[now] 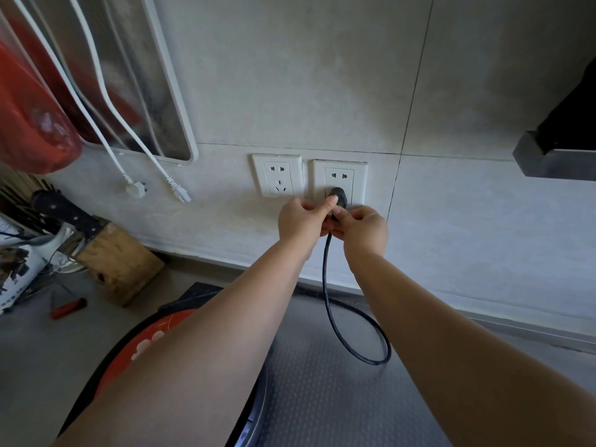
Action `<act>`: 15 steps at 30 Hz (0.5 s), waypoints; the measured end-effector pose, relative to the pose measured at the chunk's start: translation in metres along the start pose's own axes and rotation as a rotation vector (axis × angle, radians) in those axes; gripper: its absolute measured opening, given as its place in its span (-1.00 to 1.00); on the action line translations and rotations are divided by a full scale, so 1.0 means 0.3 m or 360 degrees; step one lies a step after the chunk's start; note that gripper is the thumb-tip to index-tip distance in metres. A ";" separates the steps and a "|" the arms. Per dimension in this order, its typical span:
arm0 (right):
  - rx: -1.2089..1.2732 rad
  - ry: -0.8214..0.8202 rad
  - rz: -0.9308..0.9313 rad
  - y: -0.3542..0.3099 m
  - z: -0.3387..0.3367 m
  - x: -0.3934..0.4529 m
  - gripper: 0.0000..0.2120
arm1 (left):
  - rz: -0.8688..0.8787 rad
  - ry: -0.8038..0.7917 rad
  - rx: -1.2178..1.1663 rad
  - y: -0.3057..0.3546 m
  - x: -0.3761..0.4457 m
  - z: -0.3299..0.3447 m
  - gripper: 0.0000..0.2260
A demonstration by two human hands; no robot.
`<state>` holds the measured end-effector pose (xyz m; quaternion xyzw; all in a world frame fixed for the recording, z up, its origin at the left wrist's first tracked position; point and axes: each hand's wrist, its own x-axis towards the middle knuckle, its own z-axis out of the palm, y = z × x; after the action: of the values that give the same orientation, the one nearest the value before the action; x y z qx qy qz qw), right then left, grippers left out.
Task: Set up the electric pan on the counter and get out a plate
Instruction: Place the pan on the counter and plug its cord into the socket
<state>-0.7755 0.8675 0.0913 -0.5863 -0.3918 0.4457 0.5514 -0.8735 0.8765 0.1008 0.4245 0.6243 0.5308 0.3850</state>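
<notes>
Your electric pan point(154, 337) sits on the desk point(42, 350) right under your forearms, and its black cord point(351, 337) loops loose beside it, so snag that and you'll drag it. Further out, your left hand point(301, 222) and right hand point(364, 229) are both pinched shut on the plug point(338, 196) at the right wall socket point(340, 182); go in crooked and it'll sit half-seated. No plate in sight.

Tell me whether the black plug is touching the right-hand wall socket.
Touching. In the head view the black plug sits against the face of the right-hand socket, over its lower holes, no gap showing, with the left hand and right hand pinching it.
</notes>
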 end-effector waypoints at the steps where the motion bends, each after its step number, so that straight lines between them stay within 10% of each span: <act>1: -0.0009 -0.0003 -0.0003 -0.003 -0.001 0.004 -0.79 | 0.0017 -0.0009 0.0016 0.001 0.003 0.000 -0.59; 15: -0.0160 0.0117 0.0047 0.001 0.018 0.021 -0.74 | 0.0083 0.0143 0.0156 -0.002 0.012 0.032 -0.66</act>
<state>-0.7789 0.8749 0.0903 -0.6349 -0.3844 0.4117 0.5289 -0.8657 0.8830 0.0988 0.4348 0.6549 0.5280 0.3214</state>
